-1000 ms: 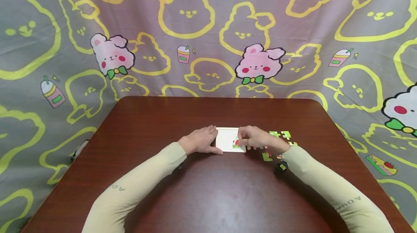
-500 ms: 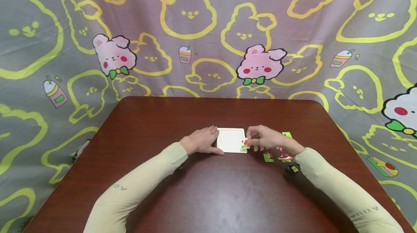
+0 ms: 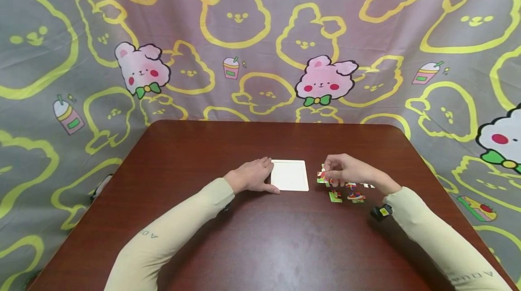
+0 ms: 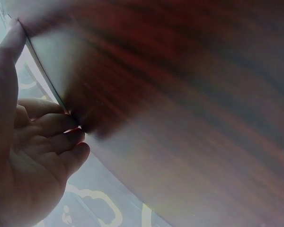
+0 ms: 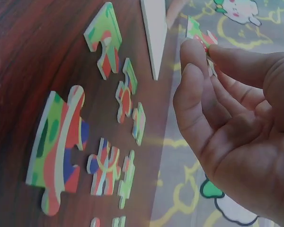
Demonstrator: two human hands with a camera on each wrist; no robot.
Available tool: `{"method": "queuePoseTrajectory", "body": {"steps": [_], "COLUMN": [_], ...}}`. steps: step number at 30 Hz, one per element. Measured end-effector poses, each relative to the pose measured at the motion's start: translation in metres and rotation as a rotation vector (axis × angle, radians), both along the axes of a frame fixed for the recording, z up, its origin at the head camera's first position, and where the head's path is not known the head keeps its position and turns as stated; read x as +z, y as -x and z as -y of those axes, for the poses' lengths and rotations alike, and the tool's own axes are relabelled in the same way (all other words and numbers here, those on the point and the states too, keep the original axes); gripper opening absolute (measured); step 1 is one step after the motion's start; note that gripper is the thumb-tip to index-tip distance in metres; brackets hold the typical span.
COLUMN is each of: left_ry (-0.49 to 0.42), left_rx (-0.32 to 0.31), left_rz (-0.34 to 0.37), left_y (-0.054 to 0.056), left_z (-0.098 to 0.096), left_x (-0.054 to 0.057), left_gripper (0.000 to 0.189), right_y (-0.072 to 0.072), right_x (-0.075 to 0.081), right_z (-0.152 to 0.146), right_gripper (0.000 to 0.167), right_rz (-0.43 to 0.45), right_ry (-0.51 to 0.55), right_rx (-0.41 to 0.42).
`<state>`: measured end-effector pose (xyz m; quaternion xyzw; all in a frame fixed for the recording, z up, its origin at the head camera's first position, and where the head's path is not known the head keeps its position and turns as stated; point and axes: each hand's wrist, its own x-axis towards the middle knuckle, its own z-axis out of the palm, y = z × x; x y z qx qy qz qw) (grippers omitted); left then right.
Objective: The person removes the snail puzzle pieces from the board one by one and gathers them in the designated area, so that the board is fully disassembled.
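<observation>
My left hand (image 3: 253,175) lies at the left side of a shallow white puzzle tray (image 3: 291,190), with the thumb at its near corner and the fingers along the edge. In the left wrist view that hand (image 4: 35,158) has its fingertips right at the tray's side. Between thumb and fingers, my right hand (image 3: 352,170) pinches a green-and-red jigsaw piece (image 3: 321,177), held to the right of the tray. The right wrist view shows this jigsaw piece (image 5: 195,29) upright at the fingertips, partly covered by them.
Several loose jigsaw pieces (image 3: 356,197) lie right of the tray, some under the right hand. One larger edge piece (image 5: 54,149) shows close up in the right wrist view. A brown wooden table (image 3: 211,146) bears everything. Behind it hangs a patterned cloth (image 3: 260,56).
My right hand has moved rightward off the tray, carrying the jigsaw piece from over the tray's near right corner to beside the loose pieces. The left hand stays at the tray's edge.
</observation>
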<state>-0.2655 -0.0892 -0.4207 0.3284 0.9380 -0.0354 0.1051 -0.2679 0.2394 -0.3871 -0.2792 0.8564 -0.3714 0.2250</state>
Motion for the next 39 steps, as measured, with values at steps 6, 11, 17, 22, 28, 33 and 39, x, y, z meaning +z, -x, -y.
{"method": "queuePoseTrajectory", "body": {"steps": [6,11,17,22,28,33,39], "left_ry": [-0.005,-0.004,-0.007,-0.008,-0.005,0.003,0.003], "left_rx": [0.004,-0.003,-0.001,-0.005,-0.002,0.001,0.006], "left_rz": [0.005,0.001,-0.001,-0.009,-0.006,-0.008,0.000], "left_y": [-0.001,0.000,0.000,0.000,0.000,0.000,0.000], "left_z": [0.000,-0.001,0.000,0.001,0.001,0.001,0.001], "left_x": [0.001,0.000,-0.001,-0.001,-0.002,-0.001,-0.001], "left_gripper": [0.103,0.102,0.102,0.102,0.103,0.103,0.103], "right_y": [-0.002,-0.004,-0.010,-0.013,-0.016,-0.019,-0.020], "right_x": [0.004,0.004,0.002,0.004,0.003,0.003,0.003], "right_z": [-0.011,-0.025,-0.042,-0.054,-0.069,-0.082,-0.097], "right_gripper": [0.013,0.015,0.017,0.016,0.016,0.014,0.013], "right_rz": [-0.004,0.013,0.034,0.055,0.043,0.032,0.067], "right_ry": [0.021,0.023,0.023,-0.004,-0.032,-0.027,-0.038], "right_rx": [0.001,-0.022,-0.026,-0.029,-0.035,-0.040,-0.011]}}
